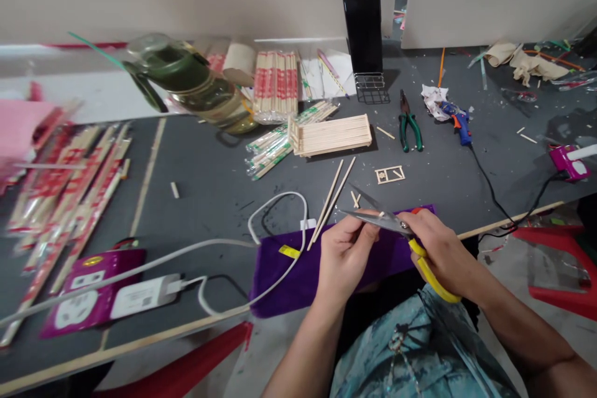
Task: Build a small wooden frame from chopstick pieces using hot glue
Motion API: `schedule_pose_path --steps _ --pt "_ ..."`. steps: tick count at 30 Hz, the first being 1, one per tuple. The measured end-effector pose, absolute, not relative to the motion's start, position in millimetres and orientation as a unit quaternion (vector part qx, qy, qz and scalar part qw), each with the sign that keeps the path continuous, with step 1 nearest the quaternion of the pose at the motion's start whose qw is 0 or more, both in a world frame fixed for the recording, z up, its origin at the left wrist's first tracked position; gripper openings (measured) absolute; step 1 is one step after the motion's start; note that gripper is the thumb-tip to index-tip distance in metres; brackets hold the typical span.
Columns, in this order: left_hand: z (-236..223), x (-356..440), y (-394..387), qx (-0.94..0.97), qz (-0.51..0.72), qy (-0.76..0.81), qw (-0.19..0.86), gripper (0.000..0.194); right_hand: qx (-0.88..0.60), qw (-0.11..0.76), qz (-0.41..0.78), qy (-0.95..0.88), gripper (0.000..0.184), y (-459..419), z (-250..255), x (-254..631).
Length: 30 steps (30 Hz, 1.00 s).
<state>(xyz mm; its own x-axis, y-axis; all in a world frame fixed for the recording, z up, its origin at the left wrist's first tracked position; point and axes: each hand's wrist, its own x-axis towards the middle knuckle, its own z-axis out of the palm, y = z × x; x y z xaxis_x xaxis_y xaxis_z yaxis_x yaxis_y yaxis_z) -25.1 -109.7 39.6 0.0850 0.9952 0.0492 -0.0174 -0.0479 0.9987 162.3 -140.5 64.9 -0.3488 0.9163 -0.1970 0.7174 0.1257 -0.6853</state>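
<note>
My right hand (438, 249) grips scissors (424, 264) with yellow handles, their blades parted and pointing left. Between the blades shows the pale end of a small wooden stick (381, 215), pinched in the fingertips of my left hand (347, 255); most of it is hidden. Just beyond the blades lie short stick pieces (355, 200), with two long thin sticks (332, 199) to their left. A small rectangular stick frame (390, 175) lies flat behind them. Farther back stands a model of glued sticks (332, 135), shaped like a little bed. Under my hands is a purple cloth (280, 280).
Green-handled pliers (410, 127) and a blue glue gun (459, 124) lie at the back right. A phone (364, 28) stands upright on a wire holder. At left are a green-lidded jug (196, 81), packaged chopsticks (74, 180), a purple power strip (93, 289) and a looping white cable (219, 241).
</note>
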Motion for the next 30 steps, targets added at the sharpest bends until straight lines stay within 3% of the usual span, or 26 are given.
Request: schedule_pose_path --steps 19,30 --pt "29.5 -27.6 -102.9 0.48 0.478 0.487 0.551 0.026 -0.551 0.148 0.371 -0.733 0.044 -133.2 59.0 159.9" --pt "30.8 -27.0 -98.0 0.474 0.485 0.508 0.532 0.02 -0.548 0.147 0.367 -0.737 0.038 -124.6 51.1 161.5"
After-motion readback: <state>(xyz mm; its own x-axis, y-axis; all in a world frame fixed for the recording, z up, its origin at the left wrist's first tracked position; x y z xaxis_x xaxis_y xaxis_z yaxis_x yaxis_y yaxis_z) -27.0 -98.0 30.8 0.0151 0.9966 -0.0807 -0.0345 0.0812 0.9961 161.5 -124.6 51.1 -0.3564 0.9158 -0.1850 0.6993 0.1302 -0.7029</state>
